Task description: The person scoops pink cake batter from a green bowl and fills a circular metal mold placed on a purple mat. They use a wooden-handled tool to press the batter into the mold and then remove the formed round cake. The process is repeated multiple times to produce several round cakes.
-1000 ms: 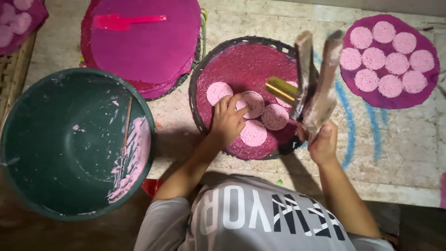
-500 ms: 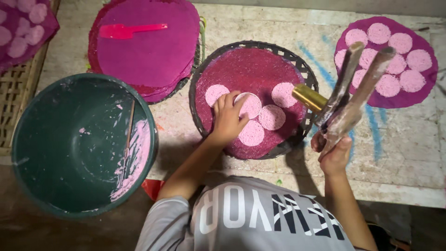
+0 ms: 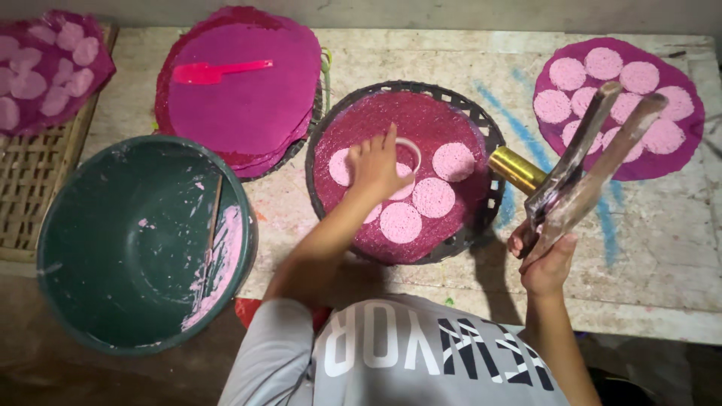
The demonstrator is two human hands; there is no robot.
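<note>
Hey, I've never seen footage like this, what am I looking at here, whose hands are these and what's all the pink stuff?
This is one view from a camera worn on a person's head, looking down at their own two bare hands; there is no machine. The left hand rests on a round dark basket tray lined with a magenta sheet, holding a pale ring among pink discs. The right hand grips long clear tongs-like sticks with a gold end. On the table also lie a green bucket smeared with pink paste, a stack of magenta sheets with a pink scoop on top, and another sheet of discs at the far right.
</note>
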